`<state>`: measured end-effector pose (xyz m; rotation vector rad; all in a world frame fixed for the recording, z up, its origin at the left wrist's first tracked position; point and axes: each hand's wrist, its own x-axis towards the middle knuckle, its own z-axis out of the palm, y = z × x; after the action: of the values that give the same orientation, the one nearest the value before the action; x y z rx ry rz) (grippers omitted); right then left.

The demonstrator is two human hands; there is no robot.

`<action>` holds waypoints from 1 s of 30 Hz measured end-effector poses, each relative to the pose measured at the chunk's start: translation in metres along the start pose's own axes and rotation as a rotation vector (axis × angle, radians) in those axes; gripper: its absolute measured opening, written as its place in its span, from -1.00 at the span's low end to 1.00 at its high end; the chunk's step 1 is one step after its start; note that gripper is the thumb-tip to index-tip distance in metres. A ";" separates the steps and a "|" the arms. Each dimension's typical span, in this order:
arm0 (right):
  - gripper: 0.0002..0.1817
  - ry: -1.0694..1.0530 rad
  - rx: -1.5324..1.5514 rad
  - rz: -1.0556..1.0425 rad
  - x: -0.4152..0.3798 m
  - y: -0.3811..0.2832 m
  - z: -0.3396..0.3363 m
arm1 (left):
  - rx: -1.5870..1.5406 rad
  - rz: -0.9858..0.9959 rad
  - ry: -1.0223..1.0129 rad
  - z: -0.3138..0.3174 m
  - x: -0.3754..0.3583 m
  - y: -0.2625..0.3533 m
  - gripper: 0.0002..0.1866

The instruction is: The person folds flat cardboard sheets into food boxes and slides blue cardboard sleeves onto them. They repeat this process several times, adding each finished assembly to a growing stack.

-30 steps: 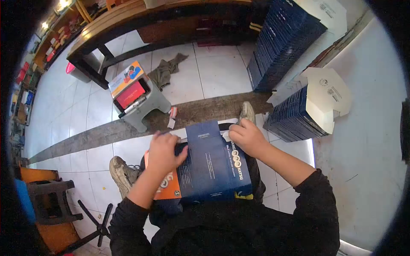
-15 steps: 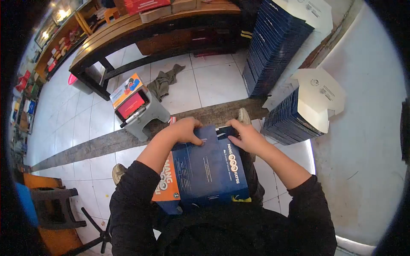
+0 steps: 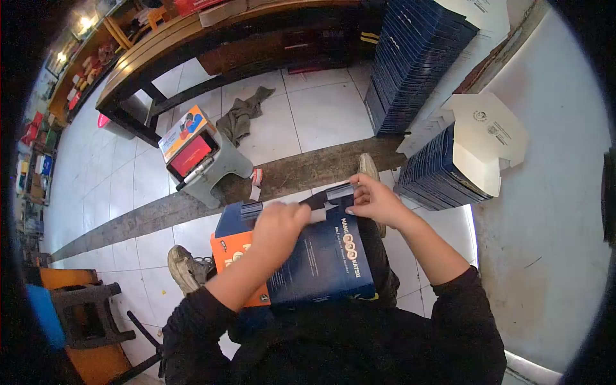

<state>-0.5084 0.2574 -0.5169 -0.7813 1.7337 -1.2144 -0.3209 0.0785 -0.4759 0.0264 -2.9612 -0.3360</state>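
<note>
A navy-blue and orange printed cardboard box (image 3: pixel 311 260) lies across my lap, with "MANG" and "KATSU" lettering on its panels. My right hand (image 3: pixel 378 204) pinches its far right corner between thumb and fingers. Over its far edge, my left hand (image 3: pixel 277 232) bends its fingers around a folded flap, slightly blurred by motion. Narrow end flaps stick up between and beside the hands. The underside of the box is hidden.
Nested navy cartons (image 3: pixel 443 168) stand at my right, with a taller stack (image 3: pixel 414 67) behind them. Ahead, a grey stool (image 3: pixel 221 170) carries a phone (image 3: pixel 192 156) and an orange-white box. A wooden bench (image 3: pixel 224 29) spans the back; a cloth (image 3: pixel 244 117) lies on the tiles.
My left hand has moved nearer to me, and the far panel it held has folded down. The narrow flaps now show at the far edge. My right hand stays at its corner.
</note>
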 end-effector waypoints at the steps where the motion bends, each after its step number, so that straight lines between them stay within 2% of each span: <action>1: -0.41 -0.003 -0.001 0.004 -0.003 0.006 0.004 | 0.055 0.054 0.125 0.008 -0.010 0.007 -0.81; 5: -0.47 0.065 -0.035 -0.002 -0.011 0.006 0.020 | 0.104 0.091 0.253 0.024 -0.022 0.018 -0.88; 7: -0.60 0.190 -0.146 -0.067 -0.020 -0.006 0.026 | 0.067 0.034 0.289 0.019 -0.023 0.017 -0.90; 8: -0.60 0.195 -0.152 -0.085 -0.027 -0.015 0.028 | 0.078 0.040 0.303 0.005 -0.020 0.015 -0.90; 10: -0.67 0.263 -0.162 -0.334 -0.042 -0.041 0.028 | 0.087 0.016 0.286 -0.039 -0.017 0.011 -0.84; 12: -0.63 0.305 -0.237 -0.691 -0.072 -0.099 0.027 | 0.114 0.055 0.410 -0.096 -0.019 0.028 -0.81; 13: -0.63 0.311 -0.237 -0.694 -0.088 -0.119 0.025 | 0.169 0.089 0.428 -0.125 -0.024 0.042 -0.83; 15: -0.62 0.370 -0.594 -1.129 -0.115 -0.147 0.018 | 0.228 0.130 0.457 -0.165 -0.038 0.069 -0.85; 17: -0.60 0.389 -0.526 -1.267 -0.133 -0.152 0.015 | 0.317 0.258 0.541 -0.182 -0.054 0.095 -0.92; 19: -0.61 0.366 -0.473 -1.241 -0.142 -0.147 0.021 | 0.312 0.289 0.512 -0.171 -0.064 0.109 -0.91; 21: -0.63 0.547 -0.568 -1.380 -0.138 -0.125 0.027 | 0.291 0.313 0.470 -0.148 -0.069 0.110 -0.90; 22: -0.65 0.592 -0.643 -1.313 -0.140 -0.108 0.030 | 0.301 0.337 0.445 -0.124 -0.073 0.105 -0.88; 23: -0.57 0.574 -0.737 -1.243 -0.143 -0.086 0.033 | 0.308 0.360 0.420 -0.099 -0.078 0.101 -0.87; 26: -0.57 0.550 -0.721 -1.142 -0.152 -0.011 0.053 | 0.198 0.366 0.291 -0.030 -0.098 0.095 -0.83; 27: -0.60 0.501 -0.718 -1.031 -0.161 0.010 0.059 | 0.181 0.390 0.261 -0.012 -0.104 0.094 -0.83; 28: -0.63 0.454 -0.714 -0.926 -0.169 0.027 0.064 | 0.169 0.416 0.236 0.001 -0.107 0.095 -0.83; 30: -0.66 0.501 -0.630 -0.842 -0.181 0.057 0.072 | 0.161 0.425 0.194 0.015 -0.113 0.100 -0.84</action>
<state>-0.3651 0.4009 -0.5300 -1.8378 2.3438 -1.4843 -0.2122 0.1832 -0.4861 -0.5120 -2.6988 -0.0336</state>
